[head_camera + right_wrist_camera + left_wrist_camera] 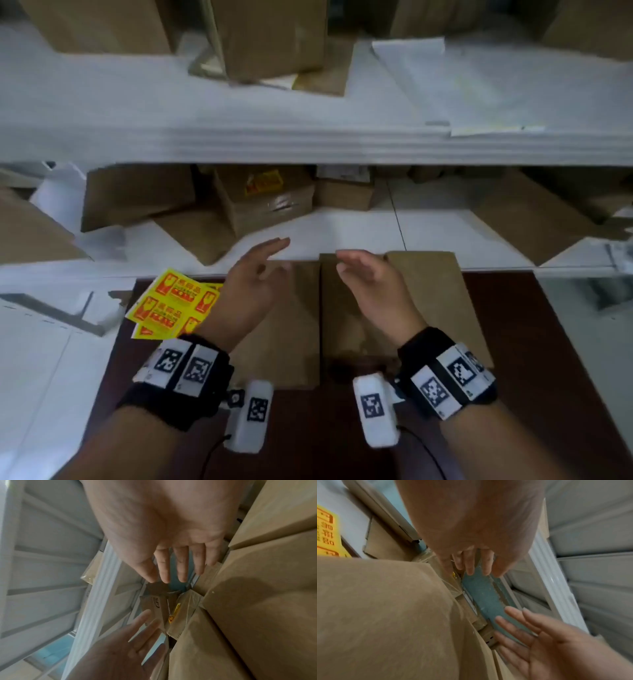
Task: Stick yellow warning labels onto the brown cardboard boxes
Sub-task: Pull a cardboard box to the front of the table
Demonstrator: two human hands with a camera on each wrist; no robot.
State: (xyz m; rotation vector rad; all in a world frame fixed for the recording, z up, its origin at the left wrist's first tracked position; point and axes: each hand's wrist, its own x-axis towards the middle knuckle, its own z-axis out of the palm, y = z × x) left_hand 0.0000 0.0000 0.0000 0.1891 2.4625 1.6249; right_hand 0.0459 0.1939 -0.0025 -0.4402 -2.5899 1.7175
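Note:
Two plain brown cardboard boxes lie side by side on the dark table, the left box (pixel 294 329) and the right box (pixel 442 298). My left hand (pixel 262 267) hovers over the left box, fingers straight, holding nothing. My right hand (pixel 358 272) hovers over the right box, palm facing the left hand, also holding nothing. Sheets of yellow warning labels (pixel 171 305) lie on the table just left of my left wrist. In the left wrist view my left hand (pixel 471 561) is above the box (pixel 385 615). In the right wrist view my right hand (pixel 175 568) shows straight fingers.
A white shelf (pixel 308 147) runs across ahead, with a lower shelf holding several brown boxes. One of them (pixel 270 202) carries a yellow label (pixel 263 181). More boxes stand on the top shelf (pixel 270 37). White boards (pixel 44 359) lie to the left.

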